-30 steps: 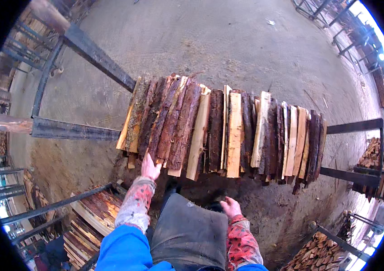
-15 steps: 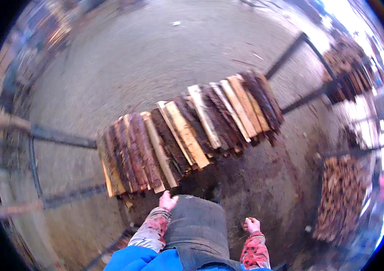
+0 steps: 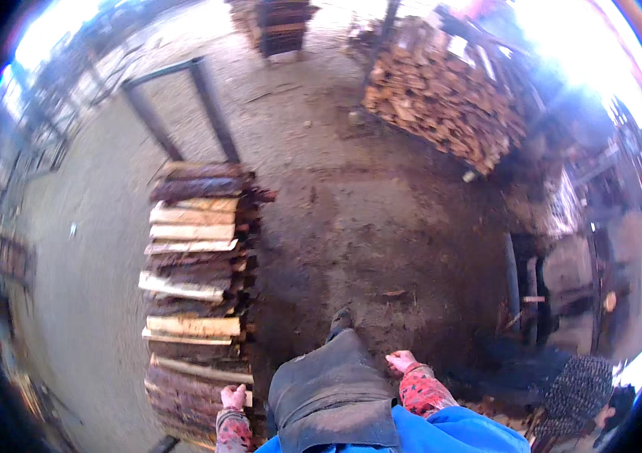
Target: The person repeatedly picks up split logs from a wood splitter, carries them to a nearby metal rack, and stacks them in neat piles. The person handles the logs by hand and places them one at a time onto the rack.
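Note:
My left hand is curled closed beside the near end of a long row of split firewood pieces. I make out nothing in its fingers, and I cannot tell whether it touches the wood. The pieces lie crosswise, some dark with bark, others pale and freshly split. My right hand hangs in a loose fist to the right of my dark apron, over the ground, with nothing seen in it. Both forearms wear red patterned sleeves.
A dark metal frame sticks out from the row's far end. Beyond stand a large firewood stack and a smaller wood pile. On the right is blurred machinery, with a person in patterned clothing near it. The brown ground looks damp.
My view and body have turned right, so the firewood row now runs along my left instead of across in front. A foot shows ahead of the apron. Both hands stay closed.

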Tool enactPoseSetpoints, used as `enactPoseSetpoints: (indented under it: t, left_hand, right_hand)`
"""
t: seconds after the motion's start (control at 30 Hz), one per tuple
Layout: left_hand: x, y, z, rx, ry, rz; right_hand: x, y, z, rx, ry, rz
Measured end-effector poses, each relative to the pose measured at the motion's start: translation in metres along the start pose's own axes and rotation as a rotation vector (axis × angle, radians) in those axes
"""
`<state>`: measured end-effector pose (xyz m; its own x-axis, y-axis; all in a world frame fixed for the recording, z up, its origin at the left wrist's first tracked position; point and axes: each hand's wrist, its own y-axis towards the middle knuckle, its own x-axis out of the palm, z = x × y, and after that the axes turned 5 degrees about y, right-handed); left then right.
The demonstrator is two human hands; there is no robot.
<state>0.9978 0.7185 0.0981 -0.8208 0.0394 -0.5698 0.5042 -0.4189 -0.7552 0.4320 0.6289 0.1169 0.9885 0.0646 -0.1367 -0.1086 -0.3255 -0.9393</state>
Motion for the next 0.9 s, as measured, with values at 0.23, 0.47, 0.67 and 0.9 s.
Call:
enactPoseSetpoints:
  t: [0.23,0.47,0.67,0.9]
  left_hand:
    - [0.063,-0.034,0.208,0.163,-0.113,-0.284]
    - [0.090,-0.004,0.309,0.278,0.014,-0.420]
    - [0.096,0.004,0.354,0.037,-0.028,-0.529]
    - [0.178,0.130,0.417,0.146,0.272,-0.644]
  right_hand:
    - [-0.031,0.023,-0.013,-0.158,0.122,0.113]
    - [-0.057,0.044,-0.028,-0.195,0.290,0.229]
    - [-0.062,0.042,-0.024,-0.076,0.328,0.384]
    - [-0.061,0.045,-0.019,0.003,0.563,0.436]
